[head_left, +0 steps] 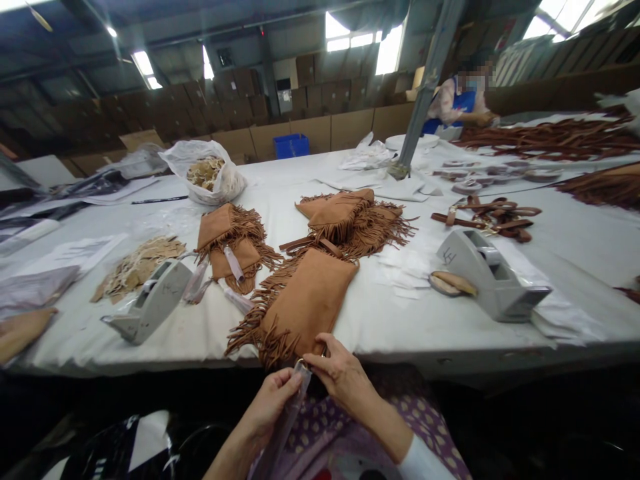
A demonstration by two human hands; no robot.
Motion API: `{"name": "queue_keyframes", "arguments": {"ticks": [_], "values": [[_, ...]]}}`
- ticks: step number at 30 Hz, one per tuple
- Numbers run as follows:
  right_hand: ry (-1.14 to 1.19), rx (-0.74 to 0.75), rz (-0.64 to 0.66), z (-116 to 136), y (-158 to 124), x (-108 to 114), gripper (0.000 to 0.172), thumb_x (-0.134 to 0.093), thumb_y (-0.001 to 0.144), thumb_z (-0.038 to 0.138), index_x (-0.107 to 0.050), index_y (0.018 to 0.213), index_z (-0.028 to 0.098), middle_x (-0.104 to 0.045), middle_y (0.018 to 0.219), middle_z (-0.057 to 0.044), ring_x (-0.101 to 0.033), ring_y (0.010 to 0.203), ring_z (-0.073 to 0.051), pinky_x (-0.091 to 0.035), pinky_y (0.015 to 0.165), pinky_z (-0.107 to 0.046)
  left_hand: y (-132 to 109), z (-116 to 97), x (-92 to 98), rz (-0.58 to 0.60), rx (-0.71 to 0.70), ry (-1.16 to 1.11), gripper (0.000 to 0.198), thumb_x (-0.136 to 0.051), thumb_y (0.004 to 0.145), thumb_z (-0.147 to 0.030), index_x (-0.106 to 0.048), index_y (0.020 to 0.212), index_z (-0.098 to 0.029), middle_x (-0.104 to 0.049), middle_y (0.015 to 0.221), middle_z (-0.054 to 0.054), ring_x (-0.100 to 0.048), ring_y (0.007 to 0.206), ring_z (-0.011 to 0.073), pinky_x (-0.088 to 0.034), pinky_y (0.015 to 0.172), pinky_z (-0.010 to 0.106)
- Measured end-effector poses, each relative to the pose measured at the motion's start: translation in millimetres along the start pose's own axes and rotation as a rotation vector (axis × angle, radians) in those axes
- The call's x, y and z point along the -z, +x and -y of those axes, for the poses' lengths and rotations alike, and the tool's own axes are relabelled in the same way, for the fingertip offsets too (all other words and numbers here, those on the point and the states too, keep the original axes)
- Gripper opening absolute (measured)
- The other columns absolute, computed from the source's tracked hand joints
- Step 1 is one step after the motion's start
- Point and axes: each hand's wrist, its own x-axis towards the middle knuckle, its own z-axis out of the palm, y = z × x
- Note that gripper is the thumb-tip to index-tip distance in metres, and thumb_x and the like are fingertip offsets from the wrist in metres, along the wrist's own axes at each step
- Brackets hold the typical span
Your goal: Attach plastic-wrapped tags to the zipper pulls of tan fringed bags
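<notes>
A tan fringed leather bag (310,300) lies flat at the table's front edge, its fringe spreading to the left. My left hand (275,400) pinches a strap wrapped in clear plastic (295,407), which hangs down toward my lap. At the bag's near corner, the fingers of my right hand (343,373) are closed by a small metal ring at the strap's upper end. Whether they grip the ring or the bag's corner, I cannot tell. Behind this bag are more fringed bags (340,213), and a smaller pile of fringed bags (233,243) with plastic-wrapped pieces sits to its left.
Tape dispensers stand left (155,300) and right (493,273). Scissors (453,283) lie beside the right one, below brown straps (493,217). Tan tags (143,267) and a plastic bag (205,173) are on the left. A metal post (425,87) rises behind; a co-worker (457,100) works beyond it.
</notes>
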Motion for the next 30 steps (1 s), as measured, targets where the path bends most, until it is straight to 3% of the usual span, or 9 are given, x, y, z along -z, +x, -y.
{"name": "queue_keyframes", "arguments": {"ticks": [5,11,14,15,17,19,23,27,30], "values": [[0.047,-0.033,-0.001,-2,-1,-4,0.026,-0.053,0.087,0.02,-0.068,0.106,0.028,-0.051,0.121,-0.009,-0.056,0.103,-0.021,-0.049,0.088,-0.034,10,0,-3.3,-0.047,-0.062,0.003,0.045,-0.075,0.064,-0.053,-0.061,0.073,-0.011,-0.048,0.055,-0.005,-0.035,0.048,0.0057,-0.024,0.049,0.02],[0.182,-0.058,0.007,1,4,6,0.025,-0.054,0.081,0.014,-0.072,0.092,0.026,-0.054,0.117,-0.008,-0.054,0.109,-0.022,-0.045,0.091,-0.035,14,-4,-15.1,-0.18,-0.06,-0.022,0.047,-0.08,0.055,-0.054,-0.062,0.065,-0.012,-0.05,0.048,-0.004,-0.039,0.043,0.0067,-0.026,0.046,0.021],[0.336,-0.155,-0.063,4,-2,12,0.018,-0.055,0.08,0.018,-0.071,0.087,0.021,-0.061,0.107,-0.008,-0.06,0.092,-0.02,-0.048,0.079,-0.03,13,-12,-15.7,-0.204,-0.046,-0.035,0.044,-0.083,0.05,-0.049,-0.064,0.062,-0.011,-0.058,0.051,-0.001,-0.046,0.046,0.0093,-0.032,0.049,0.022],[0.379,-0.236,-0.095,6,-5,12,0.016,-0.055,0.081,0.023,-0.071,0.084,0.019,-0.064,0.097,-0.008,-0.061,0.082,-0.019,-0.049,0.073,-0.028,12,-14,-14.8,-0.202,-0.039,-0.035,0.043,-0.084,0.049,-0.048,-0.065,0.062,-0.011,-0.06,0.052,0.0,-0.049,0.047,0.0103,-0.034,0.05,0.023],[0.445,-0.437,-0.133,10,-14,8,0.028,-0.055,0.083,0.037,-0.069,0.072,0.015,-0.065,0.074,-0.006,-0.058,0.064,-0.017,-0.046,0.06,-0.027,11,-20,-12.7,-0.194,-0.024,-0.027,0.042,-0.084,0.049,-0.046,-0.067,0.062,-0.01,-0.061,0.052,0.001,-0.05,0.047,0.0109,-0.035,0.05,0.023],[0.56,-0.581,-0.079,15,-20,0,0.041,-0.054,0.082,0.048,-0.067,0.064,0.014,-0.062,0.059,-0.003,-0.055,0.057,-0.016,-0.042,0.053,-0.025,9,-23,-11.5,-0.177,-0.012,-0.014,0.041,-0.084,0.051,-0.045,-0.067,0.061,-0.009,-0.06,0.049,0.001,-0.048,0.044,0.0097,-0.033,0.048,0.022],[0.939,-0.635,0.129,29,-19,-19,0.044,-0.065,0.072,0.054,-0.07,0.079,0.012,-0.061,0.06,-0.001,-0.05,0.052,-0.011,-0.035,0.046,-0.021,4,-29,-11.1,-0.126,-0.016,0.022,0.043,-0.083,0.052,-0.047,-0.067,0.063,-0.009,-0.058,0.048,0.0,-0.045,0.042,0.0092,-0.031,0.045,0.022],[1.085,-0.708,0.146,40,-10,-30,0.046,-0.074,0.063,0.054,-0.071,0.075,0.01,-0.062,0.059,-0.002,-0.048,0.049,-0.009,-0.035,0.045,-0.02,-11,-35,-3.4,-0.117,-0.061,0.045,0.05,-0.074,0.061,-0.059,-0.066,0.066,-0.01,-0.056,0.05,-0.001,-0.045,0.043,0.0088,-0.029,0.044,0.021],[1.118,-0.772,0.137,42,-7,-32,0.043,-0.076,0.062,0.051,-0.07,0.074,0.01,-0.062,0.056,-0.001,-0.047,0.047,-0.009,-0.032,0.044,-0.019,-28,-32,9.0,0.001,-0.009,0.101,0.058,-0.06,0.071,-0.067,-0.067,0.079,-0.01,-0.06,0.059,0.002,-0.049,0.049,0.0099,-0.03,0.047,0.02]]}}
